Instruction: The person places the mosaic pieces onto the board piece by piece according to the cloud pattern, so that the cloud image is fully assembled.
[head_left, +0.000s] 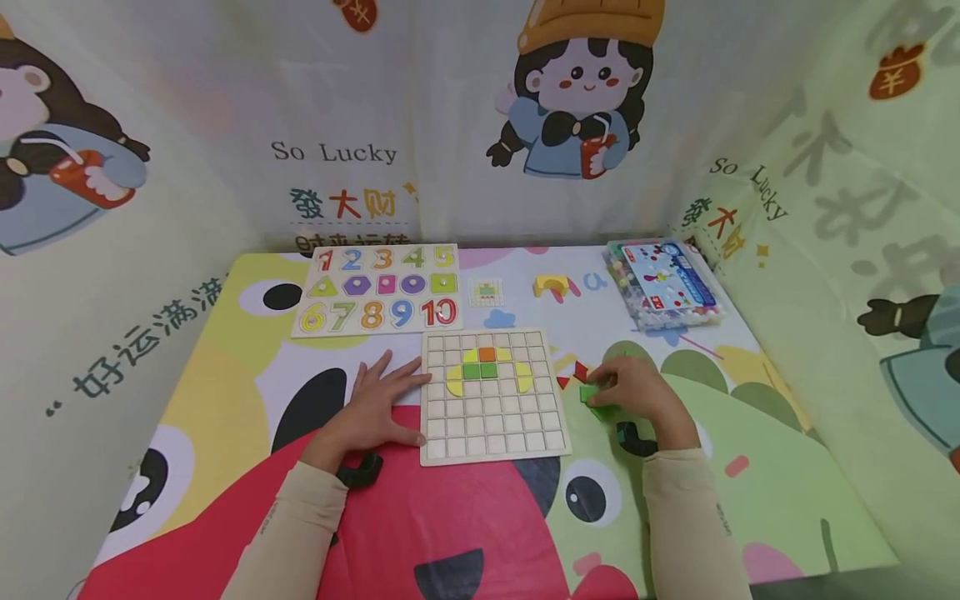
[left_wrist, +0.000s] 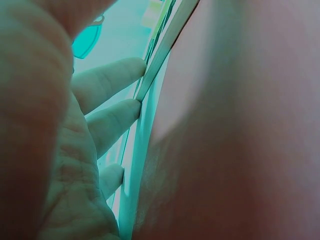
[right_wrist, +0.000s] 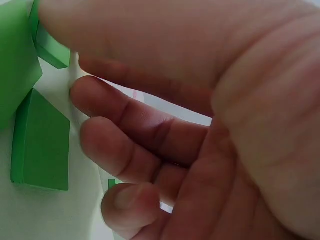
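A pale wooden grid board [head_left: 487,427] lies mid-table in the head view. Yellow curved pieces [head_left: 456,381], two green squares [head_left: 480,370] and an orange square [head_left: 487,354] sit in its upper cells. My left hand [head_left: 378,408] is spread along the board's left edge, fingertips and thumb touching it. Right of the board, my right hand [head_left: 633,387] pinches a green block [head_left: 587,394] between thumb and fingers. Other green blocks [right_wrist: 42,142] lie close by in the right wrist view. Small red pieces [head_left: 581,372] are just beyond the fingertips.
Behind the board are a number-and-shape puzzle [head_left: 378,292], a small pattern card [head_left: 487,292] and a yellow arch block [head_left: 551,286]. A clear box of colourful pieces [head_left: 663,283] stands at the back right. Printed curtains [head_left: 450,125] enclose the table.
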